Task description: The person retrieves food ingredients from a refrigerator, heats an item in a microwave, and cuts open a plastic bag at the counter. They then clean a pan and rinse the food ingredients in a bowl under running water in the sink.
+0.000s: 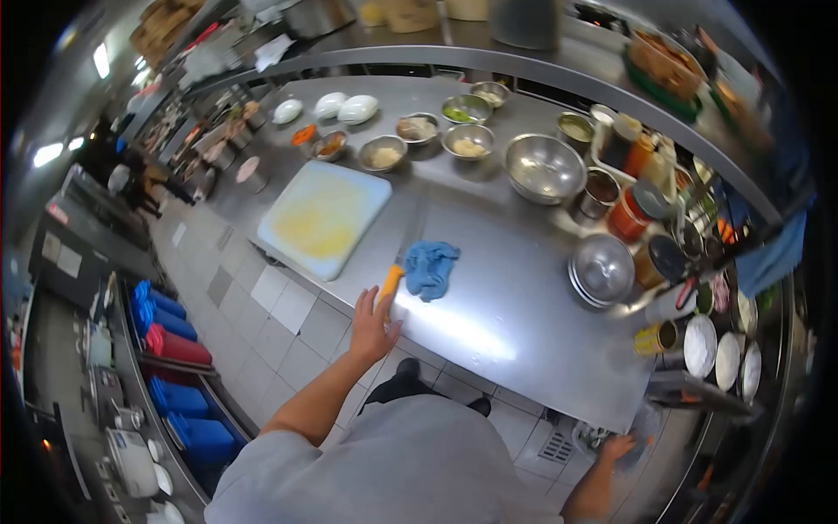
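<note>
My left hand (374,327) is at the front edge of the steel table (524,323), its fingers apart beside the orange handle of a knife (393,281). The knife's blade points away, toward the bowls. A crumpled blue cloth (429,269) lies just right of the handle. Left of them is a white cutting board (325,217) with yellow stains. My right hand (616,447) is low at the right, past the table's front corner, over a clear bin (644,428) with scraps in it. What its fingers hold, if anything, is too small to tell.
Several steel bowls of ingredients stand at the back, beside a large bowl (546,168). Stacked bowls (602,269), sauce containers (630,214) and cans (655,337) are at the right. A shelf edge (489,58) runs above. Blue and red bins (179,345) stand at the left.
</note>
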`<state>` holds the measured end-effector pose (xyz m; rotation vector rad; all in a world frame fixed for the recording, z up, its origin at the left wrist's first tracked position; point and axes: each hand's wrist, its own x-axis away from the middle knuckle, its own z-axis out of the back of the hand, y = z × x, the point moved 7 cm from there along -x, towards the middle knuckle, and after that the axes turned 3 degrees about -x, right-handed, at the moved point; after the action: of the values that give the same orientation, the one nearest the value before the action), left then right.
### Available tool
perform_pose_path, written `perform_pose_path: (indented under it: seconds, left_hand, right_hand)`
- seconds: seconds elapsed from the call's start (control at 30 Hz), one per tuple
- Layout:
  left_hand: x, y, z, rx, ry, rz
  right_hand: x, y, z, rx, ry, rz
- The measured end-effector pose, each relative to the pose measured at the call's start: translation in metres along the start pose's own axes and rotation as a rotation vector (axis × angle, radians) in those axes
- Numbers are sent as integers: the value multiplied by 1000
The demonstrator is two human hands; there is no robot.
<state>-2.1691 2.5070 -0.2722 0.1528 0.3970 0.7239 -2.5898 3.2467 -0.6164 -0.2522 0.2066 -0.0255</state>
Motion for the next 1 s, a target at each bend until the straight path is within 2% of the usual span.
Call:
perform_pose_path:
  seconds: [0.03,0.07,0.1,0.13,0.17,0.23,0.27,0.33,0.4,0.47,0.53,0.6,0.63,0.67,0.73,0.8,0.87,0.9,0.93,0.97,1.0]
  left_hand:
    - [6,-24,2,-13,29,70]
    - [12,-44,4,-11,41,87]
    - [19,-69,4,-8,30,147]
    - [22,-94,7,-2,19,205]
    - [21,-117,14,7,30,219]
    - [16,-167,29,-46,70,237]
    - [7,-199,35,-38,79,244]
    - [-29,-272,58,14,248,197]
    - [-81,-369,72,258,212,430]
    - [-141,-479,67,676,310,580]
    - [-191,-553,68,1367,405,968]
    - [-230,-672,23,1796,423,1091]
    - [-245,-736,13,1760,503,1101]
    - [-260,-778,10,1723,577,1110]
    - [-284,-802,41,1570,695,1050]
    - [-299,-867,34,1462,727,1053]
    - [-309,-891,32,1374,616,1065]
    - [-323,-901,58,664,301,567]
    - [-332,-896,60,458,241,420]
    - [-339,-892,59,382,206,351]
    - [-349,-887,53,433,173,348]
  right_hand:
    - [44,-56,27,-32,76,85]
    - [86,-86,27,-54,-68,166]
    - [125,-93,15,124,-450,-28]
    - [168,-90,-15,179,-591,98]
    - [209,-113,-1,303,-845,14]
    - [304,-72,-69,372,-1130,381]
    - [331,-102,-39,374,-1235,332]
    - [351,-160,-6,371,-1266,239]
    - [358,-211,10,376,-1229,187]
    - [362,-258,23,388,-1174,149]
    - [362,-300,37,398,-1108,104]
    - [362,-342,45,372,-1022,65]
    - [361,-356,43,338,-973,63]
    - [361,-324,2,263,-921,156]
    - [362,-426,60,41,-711,-76]
    - [371,-494,89,-28,-658,5]
    - [390,-533,104,-106,-650,24]
    - [402,-544,109,-95,-686,9]
    - [417,-542,111,-89,-712,-21]
    - [433,-534,108,-21,-764,-39]
    - [448,-522,104,38,-815,-69]
